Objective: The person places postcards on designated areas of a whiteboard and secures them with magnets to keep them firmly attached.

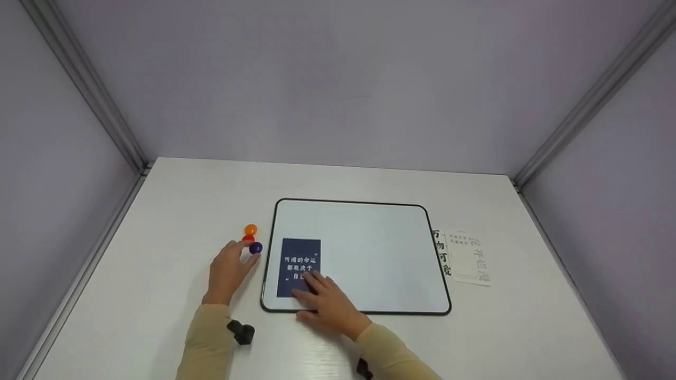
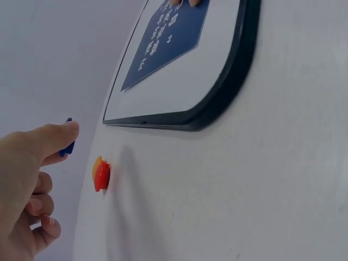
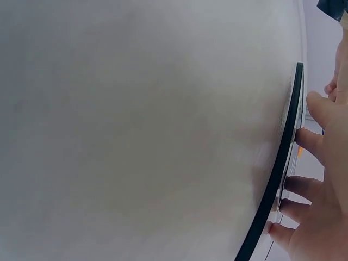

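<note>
My left hand (image 1: 226, 270) pinches a round dark blue button magnet (image 1: 256, 248) between thumb and forefinger, above the table left of the whiteboard (image 1: 380, 253). In the left wrist view this magnet (image 2: 68, 148) is seen edge-on, and the other fingers are loosely curled. Just beyond the fingertips lie an orange magnet (image 1: 251, 229) and a red magnet (image 1: 248, 239), close together. A dark blue card (image 1: 301, 249) with white characters lies on the board's lower left part. With fingers spread, my right hand (image 1: 332, 307) rests on the card's lower right corner, covering some of the writing.
White paper sheets (image 1: 465, 264) with black characters lie at the board's right edge, one partly under it. The board's dark frame (image 3: 280, 157) stands slightly proud of the white table (image 1: 190, 211). Walls enclose the table at the back and sides.
</note>
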`<action>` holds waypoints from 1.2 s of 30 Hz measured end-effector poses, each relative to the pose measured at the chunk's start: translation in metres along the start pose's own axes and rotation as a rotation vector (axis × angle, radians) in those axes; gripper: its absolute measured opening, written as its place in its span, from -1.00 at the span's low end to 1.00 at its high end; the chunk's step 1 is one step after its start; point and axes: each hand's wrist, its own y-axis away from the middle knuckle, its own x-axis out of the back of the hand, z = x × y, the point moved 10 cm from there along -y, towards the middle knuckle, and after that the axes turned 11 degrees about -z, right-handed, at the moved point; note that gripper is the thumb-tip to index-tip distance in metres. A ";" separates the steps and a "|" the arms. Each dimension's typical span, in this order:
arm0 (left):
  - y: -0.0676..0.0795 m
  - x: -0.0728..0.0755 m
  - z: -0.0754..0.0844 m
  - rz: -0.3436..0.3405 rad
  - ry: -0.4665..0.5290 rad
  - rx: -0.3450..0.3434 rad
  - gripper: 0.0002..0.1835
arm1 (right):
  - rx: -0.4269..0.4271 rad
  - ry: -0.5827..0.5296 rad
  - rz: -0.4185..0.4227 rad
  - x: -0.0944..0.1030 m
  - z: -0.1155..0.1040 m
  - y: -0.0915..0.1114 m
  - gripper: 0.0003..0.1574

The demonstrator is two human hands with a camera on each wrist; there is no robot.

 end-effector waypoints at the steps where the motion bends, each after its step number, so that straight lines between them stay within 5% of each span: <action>1: 0.000 0.002 0.002 0.014 0.002 -0.013 -0.60 | 0.000 0.000 0.001 0.000 0.000 0.000 -0.33; 7: -0.001 0.008 0.011 0.061 -0.004 -0.076 -0.61 | 0.004 0.004 0.008 0.002 -0.002 0.001 -0.34; 25: -0.008 -0.010 0.039 -0.054 -0.040 -0.042 -0.53 | -0.015 -0.022 -0.033 -0.001 0.000 0.000 -0.33; 36: -0.011 -0.018 0.054 -0.058 -0.058 -0.095 -0.55 | -0.018 -0.029 -0.028 -0.002 0.001 -0.002 -0.31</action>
